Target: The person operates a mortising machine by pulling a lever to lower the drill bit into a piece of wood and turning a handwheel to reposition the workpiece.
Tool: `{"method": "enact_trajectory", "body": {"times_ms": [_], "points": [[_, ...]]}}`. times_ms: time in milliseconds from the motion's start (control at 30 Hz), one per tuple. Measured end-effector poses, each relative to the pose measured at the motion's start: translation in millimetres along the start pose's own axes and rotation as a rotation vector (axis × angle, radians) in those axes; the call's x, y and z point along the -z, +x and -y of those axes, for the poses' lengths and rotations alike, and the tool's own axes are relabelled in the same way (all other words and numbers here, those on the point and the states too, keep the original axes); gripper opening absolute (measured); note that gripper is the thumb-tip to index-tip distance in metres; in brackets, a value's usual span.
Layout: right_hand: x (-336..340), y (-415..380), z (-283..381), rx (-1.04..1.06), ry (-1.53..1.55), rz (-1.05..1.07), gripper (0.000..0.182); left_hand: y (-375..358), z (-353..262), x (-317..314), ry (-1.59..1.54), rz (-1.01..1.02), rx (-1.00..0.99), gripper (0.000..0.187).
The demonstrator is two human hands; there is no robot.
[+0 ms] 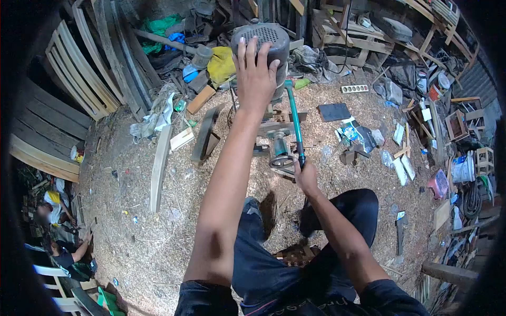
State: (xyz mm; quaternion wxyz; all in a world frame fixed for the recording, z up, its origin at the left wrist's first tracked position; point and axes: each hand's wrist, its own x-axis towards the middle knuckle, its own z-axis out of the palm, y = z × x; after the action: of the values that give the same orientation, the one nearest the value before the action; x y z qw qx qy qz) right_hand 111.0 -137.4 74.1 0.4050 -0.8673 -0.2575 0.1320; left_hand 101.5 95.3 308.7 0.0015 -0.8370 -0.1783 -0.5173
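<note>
My left hand point(256, 73) rests with spread fingers on the round, vented top of a dark motor housing point(274, 39), part of an upright machine. Lower and to the right, my right hand point(305, 176) is wrapped round the black grip at the end of a long green lever point(295, 118). Beside that hand, a round handwheel point(282, 162) sits at the front of the machine's green base. A piece of wood point(276, 127) lies across the machine below the motor. My left forearm hides part of the machine's left side.
Curved wooden slats point(81, 73) lean at the left. A long board point(159, 168) and a dark wood piece point(206, 134) lie on the shavings-covered floor. A power strip point(354, 89) is at the back right. Two people point(66, 258) sit at the lower left.
</note>
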Motion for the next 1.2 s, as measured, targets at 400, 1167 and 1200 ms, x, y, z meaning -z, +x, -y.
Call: {"method": "enact_trajectory", "body": {"times_ms": [400,1167,1200], "points": [[184,41,228,0.543,0.426,-0.126,0.025,33,-8,16,-0.003,-0.058,-0.001,0.043],[172,372,371,0.627,0.144,-0.406,0.027,68,5,23,-0.049,-0.143,-0.090,0.035],[170,379,372,0.622,0.126,-0.411,0.027,69,6,21,-0.041,-0.151,-0.098,0.035]]}}
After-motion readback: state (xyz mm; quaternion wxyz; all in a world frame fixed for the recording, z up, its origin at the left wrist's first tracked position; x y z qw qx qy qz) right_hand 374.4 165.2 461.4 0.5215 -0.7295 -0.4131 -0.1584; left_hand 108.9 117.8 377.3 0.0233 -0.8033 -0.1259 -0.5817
